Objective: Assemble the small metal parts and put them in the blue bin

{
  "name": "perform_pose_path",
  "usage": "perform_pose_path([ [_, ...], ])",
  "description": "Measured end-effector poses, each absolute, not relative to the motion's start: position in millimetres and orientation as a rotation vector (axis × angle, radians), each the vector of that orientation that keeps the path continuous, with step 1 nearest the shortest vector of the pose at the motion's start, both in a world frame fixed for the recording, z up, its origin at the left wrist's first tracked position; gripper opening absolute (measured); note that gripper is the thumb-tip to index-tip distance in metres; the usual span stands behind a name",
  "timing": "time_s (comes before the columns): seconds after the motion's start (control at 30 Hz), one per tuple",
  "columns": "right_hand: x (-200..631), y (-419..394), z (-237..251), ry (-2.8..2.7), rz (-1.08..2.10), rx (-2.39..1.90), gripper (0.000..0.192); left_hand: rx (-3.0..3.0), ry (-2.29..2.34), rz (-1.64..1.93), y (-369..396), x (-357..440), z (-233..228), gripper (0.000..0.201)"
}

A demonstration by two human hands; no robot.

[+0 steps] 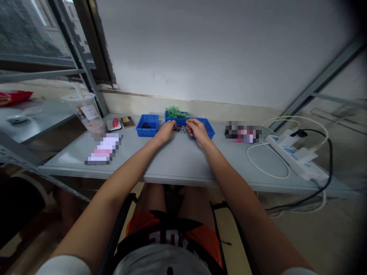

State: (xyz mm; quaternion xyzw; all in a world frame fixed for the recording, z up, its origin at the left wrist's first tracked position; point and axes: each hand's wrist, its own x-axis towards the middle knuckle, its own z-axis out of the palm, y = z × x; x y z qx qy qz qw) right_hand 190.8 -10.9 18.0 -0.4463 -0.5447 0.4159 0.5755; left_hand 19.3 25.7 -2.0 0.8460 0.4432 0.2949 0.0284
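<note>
Left hand (167,130) and right hand (197,130), fingers curled, both touch small dark metal parts (181,129) lying between them on the bench (177,160); whether either grips any, I cannot tell

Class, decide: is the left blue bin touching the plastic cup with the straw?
Apart. The head view shows the left blue bin and the plastic cup separated by bare table holding two small items.

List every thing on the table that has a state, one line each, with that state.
left hand: on the table, fingers at the small dark parts
right hand: on the table, fingers at the same parts
small dark parts: loose pile between the hands
left blue bin: open, dark pieces inside
back blue bin: holds green pieces
plastic cup: upright, lidded
power strip: black plug inserted
</note>
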Motion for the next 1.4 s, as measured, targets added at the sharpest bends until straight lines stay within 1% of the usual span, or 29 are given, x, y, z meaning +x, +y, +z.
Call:
perform_pose_path([
  [0.07, 190.5, -8.4, 15.4, -1.304, 0.934, -1.066, 0.017, 2.632, 1.251, 1.016, 23.8, 22.1, 2.5, 0.019],
  [0.17, 191.3, -5.1, 12.0, -1.297, 0.884, -1.074, 0.021, 2.659, 1.140, 1.082, 18.0, 25.6, 9.5, 0.018],
  [0.23, 191.9, -3.9, 10.8, -1.300, 0.867, -1.081, 0.022, 2.679, 1.097, 1.081, 13.8, 26.8, 12.8, 0.019],
  [0.47, 191.3, -4.5, 9.2, -1.418, 0.857, -1.055, 0.017, 2.784, 0.949, 1.044, 4.3, 28.7, 17.3, 0.018],
  [0.67, 192.3, -4.7, 8.6, -1.442, 0.816, -1.073, 0.012, 2.769, 0.959, 1.005, 1.8, 30.6, 17.3, 0.020],
  [0.83, 193.5, -4.1, 10.3, -1.393, 0.817, -1.048, 0.014, 2.656, 1.069, 1.166, 4.5, 28.7, 15.8, 0.022],
  [0.97, 195.4, -1.2, 10.0, -1.342, 0.817, -1.062, 0.018, 2.589, 1.204, 1.130, 9.5, 24.9, 16.0, 0.015],
  [1.1, 195.4, -1.6, 10.1, -1.360, 0.820, -1.051, 0.017, 2.582, 1.239, 1.124, 11.0, 24.0, 15.7, 0.014],
  [1.4, 193.8, -4.4, 11.9, -1.343, 0.836, -1.082, 0.012, 2.603, 1.194, 1.136, 7.3, 25.9, 16.8, 0.021],
])
